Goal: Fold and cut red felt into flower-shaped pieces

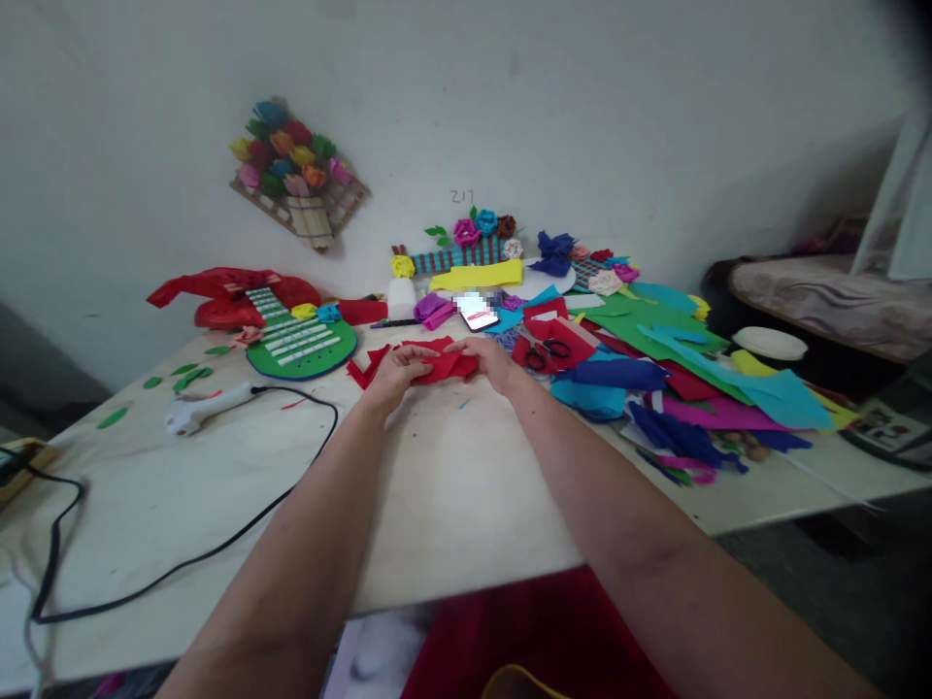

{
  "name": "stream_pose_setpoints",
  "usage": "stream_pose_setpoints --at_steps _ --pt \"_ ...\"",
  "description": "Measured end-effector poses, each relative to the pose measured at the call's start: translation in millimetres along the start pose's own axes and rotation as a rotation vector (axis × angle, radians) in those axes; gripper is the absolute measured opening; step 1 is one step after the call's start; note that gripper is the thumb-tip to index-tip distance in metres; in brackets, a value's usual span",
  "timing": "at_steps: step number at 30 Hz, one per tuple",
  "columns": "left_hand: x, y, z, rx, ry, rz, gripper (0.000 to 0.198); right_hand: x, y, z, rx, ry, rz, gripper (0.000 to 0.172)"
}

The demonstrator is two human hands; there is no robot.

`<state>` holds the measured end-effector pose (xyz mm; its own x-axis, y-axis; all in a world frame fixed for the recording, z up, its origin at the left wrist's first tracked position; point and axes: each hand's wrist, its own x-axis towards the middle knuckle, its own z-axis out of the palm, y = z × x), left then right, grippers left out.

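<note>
Both hands are over the middle of the table, fingers closed on a piece of red crepe paper (449,367). My left hand (397,375) pinches its left side, and my right hand (490,361) grips the right end. More red paper scraps (362,372) lie just left of and behind my fingers. Right of my right hand, a pair of dark-handled scissors (537,357) rests on red paper. Beyond the hands lies a phone (478,313) with a lit screen.
At left, a white glue gun (208,408) trails a black cord (218,551) across the table (466,515). Green paper leaves (193,377) and a green guitar-shaped craft (302,354) lie nearby. Coloured papers (684,359) pile up at right. A paper-flower hanging (298,175) is on the wall.
</note>
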<state>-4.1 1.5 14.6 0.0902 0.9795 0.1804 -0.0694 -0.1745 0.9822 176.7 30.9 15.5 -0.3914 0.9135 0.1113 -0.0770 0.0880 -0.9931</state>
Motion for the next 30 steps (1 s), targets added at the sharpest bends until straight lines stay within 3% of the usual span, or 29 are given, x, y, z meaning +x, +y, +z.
stream_pose_setpoints --at_steps 6,11,30 --pt "1.4 -1.9 -1.8 0.077 -0.003 0.031 0.028 4.7 3.9 -6.7 -0.082 0.081 0.029 0.033" --pt "-0.7 0.6 -0.2 0.118 -0.020 0.056 0.027 5.0 5.5 -5.7 -0.176 0.066 0.092 0.028" --pt "-0.1 -1.2 1.1 0.181 -0.008 0.061 0.020 -2.0 -3.3 2.5 -0.261 0.090 0.079 0.020"
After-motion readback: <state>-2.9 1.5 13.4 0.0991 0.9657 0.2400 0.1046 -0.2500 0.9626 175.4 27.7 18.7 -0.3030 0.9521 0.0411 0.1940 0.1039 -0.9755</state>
